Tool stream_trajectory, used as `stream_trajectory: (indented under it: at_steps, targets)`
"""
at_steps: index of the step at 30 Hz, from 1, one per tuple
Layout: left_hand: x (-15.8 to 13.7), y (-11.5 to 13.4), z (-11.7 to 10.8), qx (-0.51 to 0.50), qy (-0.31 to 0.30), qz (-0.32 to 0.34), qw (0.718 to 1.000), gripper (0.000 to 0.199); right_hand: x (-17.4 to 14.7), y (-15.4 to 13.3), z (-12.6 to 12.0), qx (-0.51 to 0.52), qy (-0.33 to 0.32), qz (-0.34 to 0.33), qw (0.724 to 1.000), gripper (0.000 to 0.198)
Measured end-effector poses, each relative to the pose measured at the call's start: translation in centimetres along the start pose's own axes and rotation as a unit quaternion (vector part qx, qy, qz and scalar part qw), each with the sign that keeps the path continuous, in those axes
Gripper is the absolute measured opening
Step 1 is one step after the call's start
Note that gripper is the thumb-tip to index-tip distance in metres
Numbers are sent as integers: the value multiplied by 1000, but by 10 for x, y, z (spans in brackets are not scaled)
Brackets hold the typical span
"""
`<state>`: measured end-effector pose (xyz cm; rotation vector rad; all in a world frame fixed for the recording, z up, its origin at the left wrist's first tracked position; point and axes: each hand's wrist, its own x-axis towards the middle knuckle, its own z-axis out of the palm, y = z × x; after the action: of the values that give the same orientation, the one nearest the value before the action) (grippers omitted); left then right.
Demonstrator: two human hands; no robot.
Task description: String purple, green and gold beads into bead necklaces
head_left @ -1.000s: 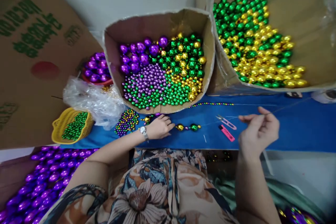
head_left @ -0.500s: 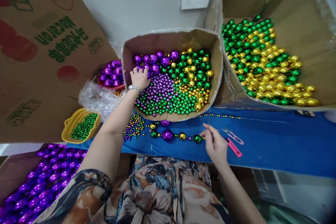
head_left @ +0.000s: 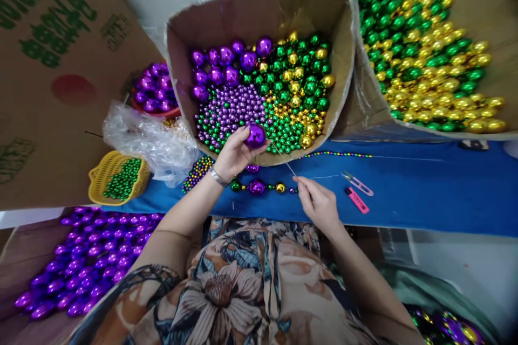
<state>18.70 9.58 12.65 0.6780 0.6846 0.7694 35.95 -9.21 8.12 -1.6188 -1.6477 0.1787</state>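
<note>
Look, one big purple ball [head_left: 256,136] sits in the left hand [head_left: 234,157], squeezed between the thumb and fingers. Say that ball is the middle of a clock, with twelve straight ahead. The right hand [head_left: 319,202] is at four o'clock, its thumb and finger pinched together on one thin needle [head_left: 290,167]. The needle slants between ten and eleven, near the ball; I cannot tell if they touch. One string of balls [head_left: 270,187] lies at six o'clock on one blue cloth [head_left: 437,199]. I count two large purple beads [head_left: 257,187] on it, but the left hand hides part. One row of tiny beads [head_left: 340,154] is at three. Near four, past the right hand, one pair of snips [head_left: 358,184] lies close to one pink tool [head_left: 356,200]. One open box [head_left: 259,21] stands at twelve, one more box [head_left: 493,38] at two, with too many balls to count. One red bowl [head_left: 170,114] is at ten, one yellow basket [head_left: 97,188] between eight and nine.
</note>
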Motion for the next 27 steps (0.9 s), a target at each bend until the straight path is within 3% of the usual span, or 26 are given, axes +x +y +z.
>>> stream_trajectory:
  at_steps: [5,15,21,27]
  targets:
    - [-6,-17,4,-92,58,-37,993,29,-7,-3,6,-28,-22,-25,999,25]
    - [-11,-17,6,-121,77,-53,988,28,-9,-2,8,-57,-38,-24,997,26]
    - [-12,-20,5,-100,69,-40,992,27,-9,-3,8,-65,-41,-25,997,24]
    - [-27,-39,12,-17,-11,27,999,40,-8,-3,17,-78,-14,-15,997,24]
